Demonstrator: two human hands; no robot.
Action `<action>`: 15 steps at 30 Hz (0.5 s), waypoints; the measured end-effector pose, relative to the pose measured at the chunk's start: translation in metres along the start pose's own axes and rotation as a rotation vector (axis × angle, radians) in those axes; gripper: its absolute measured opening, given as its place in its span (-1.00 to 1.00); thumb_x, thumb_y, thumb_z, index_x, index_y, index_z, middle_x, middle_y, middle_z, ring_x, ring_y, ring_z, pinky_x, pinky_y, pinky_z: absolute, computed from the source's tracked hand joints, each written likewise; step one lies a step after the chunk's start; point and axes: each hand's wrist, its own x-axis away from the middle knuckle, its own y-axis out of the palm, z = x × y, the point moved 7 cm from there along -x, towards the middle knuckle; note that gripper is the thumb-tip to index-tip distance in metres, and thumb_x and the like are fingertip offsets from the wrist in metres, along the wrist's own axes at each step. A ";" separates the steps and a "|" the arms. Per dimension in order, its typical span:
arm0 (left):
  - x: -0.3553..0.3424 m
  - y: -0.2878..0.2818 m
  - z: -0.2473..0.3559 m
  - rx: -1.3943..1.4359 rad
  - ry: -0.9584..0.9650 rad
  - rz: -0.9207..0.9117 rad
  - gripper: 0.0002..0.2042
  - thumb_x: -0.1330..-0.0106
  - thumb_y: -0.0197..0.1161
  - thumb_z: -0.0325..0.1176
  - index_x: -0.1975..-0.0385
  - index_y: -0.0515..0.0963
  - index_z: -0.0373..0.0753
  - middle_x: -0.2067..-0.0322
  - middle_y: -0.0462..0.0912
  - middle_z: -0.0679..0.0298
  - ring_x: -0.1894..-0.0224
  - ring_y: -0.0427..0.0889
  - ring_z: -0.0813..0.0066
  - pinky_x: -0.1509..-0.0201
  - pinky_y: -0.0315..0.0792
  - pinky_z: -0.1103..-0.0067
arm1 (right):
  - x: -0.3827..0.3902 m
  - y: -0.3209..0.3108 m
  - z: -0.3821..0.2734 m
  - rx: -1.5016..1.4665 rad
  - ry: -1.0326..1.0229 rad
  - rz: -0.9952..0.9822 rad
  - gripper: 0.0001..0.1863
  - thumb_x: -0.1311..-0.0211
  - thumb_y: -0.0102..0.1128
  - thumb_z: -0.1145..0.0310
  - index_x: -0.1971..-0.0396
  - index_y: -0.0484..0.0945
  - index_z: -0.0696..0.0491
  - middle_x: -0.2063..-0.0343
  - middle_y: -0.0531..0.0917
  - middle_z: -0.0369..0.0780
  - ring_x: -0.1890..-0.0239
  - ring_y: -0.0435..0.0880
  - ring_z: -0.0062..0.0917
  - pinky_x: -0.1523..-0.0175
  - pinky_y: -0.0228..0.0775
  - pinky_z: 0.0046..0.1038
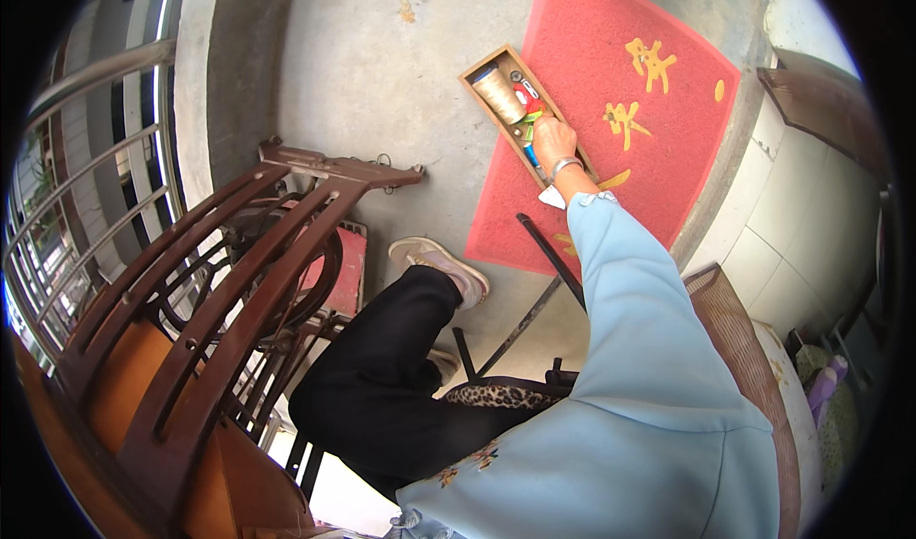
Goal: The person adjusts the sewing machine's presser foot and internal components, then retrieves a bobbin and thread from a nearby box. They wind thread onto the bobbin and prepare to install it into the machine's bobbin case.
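Observation:
My right hand (554, 142) reaches down into a narrow wooden box (487, 107), a bracelet round its wrist. Its fingers are curled inward, and their tips and anything between them are hidden. Just beyond the hand lies a large cone of cream thread (499, 95), tilted in the box. Small red, green and metal items crowd beside the cone. A blue item (534, 158) lies next to my wrist. Something white (551, 196) shows by the box's near end. My left hand is out of view; only a bit of sleeve cuff (410, 522) shows at the lower edge.
The box rests partly over a red mat (687, 110) with yellow characters on the concrete floor (382, 72). A dark wooden sewing-machine stand (258, 253) with an iron wheel is on my left, before metal railings (105, 72). Thin dark metal legs (549, 253) stand below my sleeve.

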 end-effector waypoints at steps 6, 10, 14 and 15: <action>0.003 -0.002 -0.003 -0.007 -0.004 0.000 -0.65 -0.48 0.20 -0.21 -0.05 0.52 -0.38 0.11 0.64 -0.05 0.19 0.65 0.09 0.17 0.54 0.31 | -0.009 0.005 -0.007 0.119 -0.029 -0.098 -0.81 -0.27 0.04 0.45 0.35 0.65 0.18 0.44 0.75 -0.03 0.33 0.79 -0.15 0.25 0.65 -0.17; 0.005 -0.002 -0.005 -0.003 -0.011 -0.001 -0.65 -0.48 0.20 -0.21 -0.05 0.52 -0.38 0.11 0.64 -0.05 0.19 0.65 0.09 0.17 0.53 0.31 | -0.010 0.002 -0.005 0.125 -0.067 -0.213 -0.77 -0.32 0.06 0.38 0.25 0.67 0.16 0.36 0.77 -0.06 0.25 0.81 -0.24 0.20 0.66 -0.24; 0.006 -0.002 -0.007 0.000 -0.015 0.001 -0.65 -0.48 0.20 -0.22 -0.05 0.52 -0.38 0.11 0.64 -0.05 0.20 0.65 0.10 0.17 0.53 0.31 | -0.005 -0.001 0.009 -0.054 -0.013 -0.118 -0.77 -0.28 0.04 0.39 0.33 0.69 0.14 0.38 0.73 0.04 0.26 0.77 -0.06 0.16 0.62 -0.09; 0.007 -0.002 -0.006 0.001 -0.017 -0.005 -0.66 -0.48 0.20 -0.22 -0.05 0.52 -0.38 0.12 0.64 -0.05 0.20 0.65 0.10 0.17 0.53 0.31 | -0.001 -0.011 0.008 -0.066 -0.006 -0.157 -0.75 -0.30 0.01 0.39 0.30 0.69 0.14 0.36 0.73 0.05 0.24 0.76 -0.05 0.14 0.62 -0.09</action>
